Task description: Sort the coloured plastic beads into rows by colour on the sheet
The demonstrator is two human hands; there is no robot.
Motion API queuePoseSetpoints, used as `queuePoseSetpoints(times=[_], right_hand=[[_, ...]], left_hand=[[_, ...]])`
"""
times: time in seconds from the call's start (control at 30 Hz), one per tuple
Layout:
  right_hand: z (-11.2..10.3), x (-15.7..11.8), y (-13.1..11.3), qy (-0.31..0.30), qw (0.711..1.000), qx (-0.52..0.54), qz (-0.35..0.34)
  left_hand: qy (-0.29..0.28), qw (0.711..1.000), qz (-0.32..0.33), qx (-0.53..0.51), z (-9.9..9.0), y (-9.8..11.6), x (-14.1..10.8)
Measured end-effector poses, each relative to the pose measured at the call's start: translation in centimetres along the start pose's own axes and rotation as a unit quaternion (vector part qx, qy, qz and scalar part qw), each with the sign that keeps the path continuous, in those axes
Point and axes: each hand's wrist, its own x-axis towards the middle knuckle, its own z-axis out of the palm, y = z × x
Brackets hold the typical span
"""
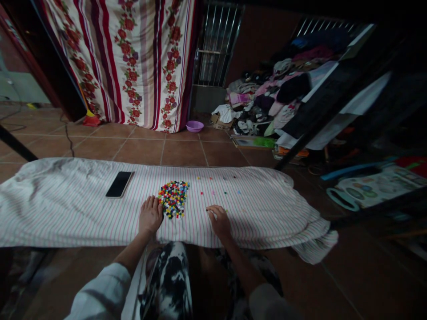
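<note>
A heap of small, many-coloured, block-like beads (173,199) lies on the striped cloth in front of me. My left hand (151,215) rests palm down at the heap's left edge, fingers stretched out and holding nothing. To the right of the heap, my right hand (219,219) is low over the cloth with thumb and forefinger pinched. A tiny dark bead (207,210) shows at those fingertips. Beyond this hand, single beads of different colours lie spaced out in rows, among them a red bead (202,193) and a blue bead (239,192). Part of the nearest row is hidden by my right hand.
A dark-screened phone (119,184) lies left of the heap on the striped cloth (267,209). Dark posts rise at the cloth's far corners. Beyond, on the tiled floor, are a purple basin (194,126), a red broom (91,119) and a clothes pile (263,98).
</note>
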Motion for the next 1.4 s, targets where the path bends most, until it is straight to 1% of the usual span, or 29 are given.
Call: queuePoseSetpoints(times=[0.1,0.2,0.37,0.43,0.6,0.73,0.77,0.83,0.9,0.97,1.13,1.2,1.23,1.33,1.4], right_hand=[[0.1,0.1,0.0,0.010,1.000,0.005,0.013],[0.3,0.1,-0.1,0.011,0.999,-0.015,0.027],[0.4,-0.3,-0.4,-0.019,0.998,-0.065,0.016],[0.4,-0.4,-0.5,-0.024,0.997,-0.076,0.014],[0.4,-0.4,-0.7,-0.008,0.997,-0.075,0.016],[0.1,-0.5,-0.8,-0.002,0.998,-0.061,0.006],[0.1,-0.5,-0.9,0.000,0.998,-0.060,0.004],[0.0,-0.6,-1.0,0.004,0.998,-0.060,0.003],[-0.1,-0.6,-1.1,0.008,0.998,-0.056,0.008],[-0.1,-0.6,-1.1,0.012,0.999,-0.048,0.014],[0.0,-0.5,-1.1,0.019,0.999,-0.032,0.018],[0.1,-0.5,-1.0,0.022,0.999,-0.024,0.020],[0.1,-0.5,-1.0,0.025,0.999,-0.019,0.022],[0.1,-0.5,-0.7,0.038,0.999,-0.003,0.035],[-0.1,-0.4,-0.4,0.048,0.997,0.013,0.054]], left_hand=[[0.002,1.000,0.000,-0.002,0.0,0.0,0.0],[0.009,1.000,0.002,-0.006,0.1,0.0,0.0],[0.027,0.999,0.011,-0.015,0.3,-0.2,-0.2],[0.037,0.999,0.024,-0.021,0.2,-0.3,-0.2],[0.045,0.994,0.096,-0.038,-0.1,-0.8,-0.4],[0.075,0.991,0.096,-0.056,0.1,-0.9,-0.7],[0.079,0.990,0.104,-0.058,0.2,-0.8,-0.8],[0.069,0.986,0.142,-0.060,0.1,-0.6,-0.9],[0.038,0.979,0.194,-0.055,-0.2,-0.5,-1.0],[0.009,0.972,0.231,-0.044,-0.5,-0.3,-1.0],[-0.028,0.965,0.260,-0.025,-1.1,-0.2,-0.7],[-0.034,0.967,0.249,-0.027,-0.9,-0.1,-0.5],[-0.034,0.972,0.230,-0.027,-0.7,0.0,-0.5],[-0.021,0.990,0.136,-0.026,0.1,0.1,-0.3],[-0.015,0.995,0.093,-0.029,0.6,0.2,-0.2]])
